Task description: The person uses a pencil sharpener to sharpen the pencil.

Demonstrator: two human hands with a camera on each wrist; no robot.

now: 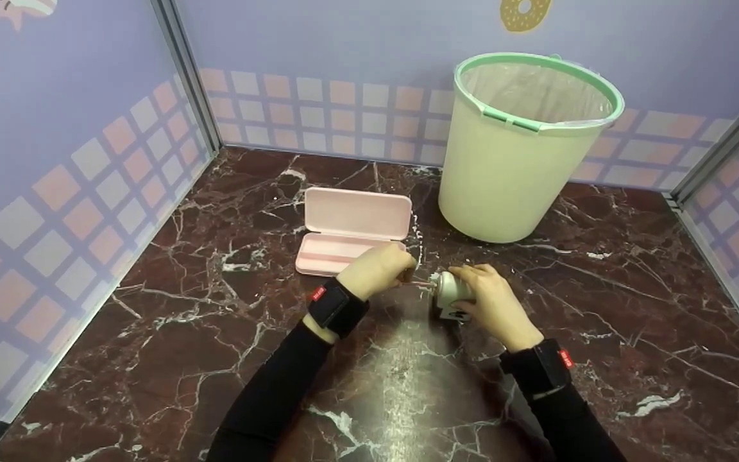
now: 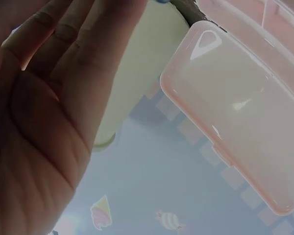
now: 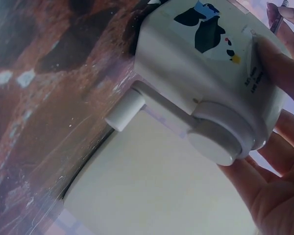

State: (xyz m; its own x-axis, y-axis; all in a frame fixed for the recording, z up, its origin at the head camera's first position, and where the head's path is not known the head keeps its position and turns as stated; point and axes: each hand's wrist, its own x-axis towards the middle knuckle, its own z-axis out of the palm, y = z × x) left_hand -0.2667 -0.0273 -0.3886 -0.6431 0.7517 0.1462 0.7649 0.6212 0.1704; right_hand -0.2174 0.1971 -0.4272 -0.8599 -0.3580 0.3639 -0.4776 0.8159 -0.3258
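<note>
A white crank-handled pencil sharpener (image 1: 454, 292) with penguin pictures rests on the table, tilted. My right hand (image 1: 494, 301) grips its body, thumb on one side and fingers on the other. In the right wrist view the sharpener's crank (image 3: 161, 107) points away from that hand. My left hand (image 1: 379, 269) pinches a thin pencil (image 1: 417, 283) whose front end reaches the sharpener's face. Its tip is hidden there. The left wrist view shows the left palm (image 2: 34, 127) with curled fingers; the pencil is out of sight in it.
A pink pencil case (image 1: 356, 215) lies with its lid up just behind my left hand. Beyond the sharpener stands a tall pale green bin (image 1: 504, 167) with a clear liner. Patterned panels (image 1: 344, 115) enclose the dark marbled table (image 1: 215, 359) at the back and sides.
</note>
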